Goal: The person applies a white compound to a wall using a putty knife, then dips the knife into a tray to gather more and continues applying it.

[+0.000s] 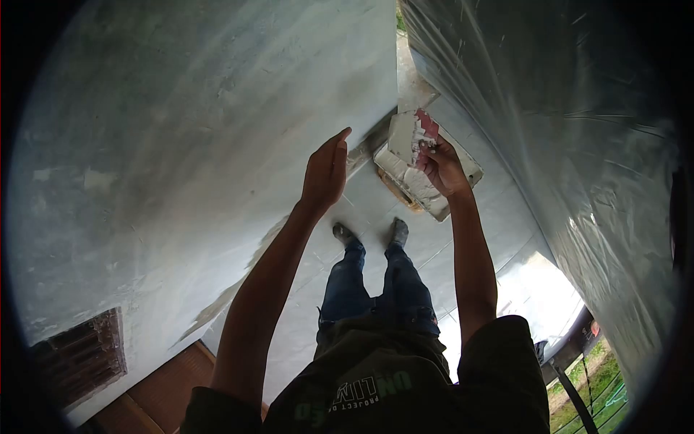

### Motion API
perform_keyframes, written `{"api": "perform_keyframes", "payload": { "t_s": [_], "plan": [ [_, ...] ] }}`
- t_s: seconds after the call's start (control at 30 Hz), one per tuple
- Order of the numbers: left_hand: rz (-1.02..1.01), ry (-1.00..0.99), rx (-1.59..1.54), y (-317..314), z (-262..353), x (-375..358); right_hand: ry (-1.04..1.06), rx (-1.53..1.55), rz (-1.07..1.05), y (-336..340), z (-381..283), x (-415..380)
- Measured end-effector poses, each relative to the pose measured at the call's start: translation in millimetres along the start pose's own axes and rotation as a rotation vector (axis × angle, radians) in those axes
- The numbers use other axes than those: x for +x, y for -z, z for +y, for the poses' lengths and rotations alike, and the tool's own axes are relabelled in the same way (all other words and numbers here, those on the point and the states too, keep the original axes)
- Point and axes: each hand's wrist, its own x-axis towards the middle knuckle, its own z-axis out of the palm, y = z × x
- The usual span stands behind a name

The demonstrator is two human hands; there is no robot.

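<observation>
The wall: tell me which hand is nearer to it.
Left. The left hand is flat against or just off the wall; the right hand is apart, gripping a putty-caked tool above the tray.

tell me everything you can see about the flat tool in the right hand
The flat tool is a broad pale blade, smeared and caked with whitish plaster, with a red part showing at the grip. The right hand grips it at that end, blade pointing up and away. Behind it, on the floor, lies a plaster-crusted board. Its edges are hard to make out.
</observation>
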Motion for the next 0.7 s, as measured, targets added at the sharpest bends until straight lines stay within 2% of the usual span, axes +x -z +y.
{"api": "perform_keyframes", "payload": {
  "t_s": [0.07,0.23,0.4,0.57,0.7],
  "plan": [
    [0.057,-0.125,0.013,23,31,10,0.082,0.025,-0.022,-39,-22,-4],
    [0.117,-0.251,0.098,79,102,22,0.251,0.031,-0.184,-97,-59,-8],
    [0.191,-0.449,0.169,126,153,20,0.392,-0.054,-0.202,-162,-97,-23],
    [0.344,-0.757,0.259,174,184,22,0.448,-0.130,-0.232,-226,-123,-29],
    [0.391,-0.925,0.357,208,214,14,0.589,-0.147,-0.198,-267,-137,-39]
  ]
}}
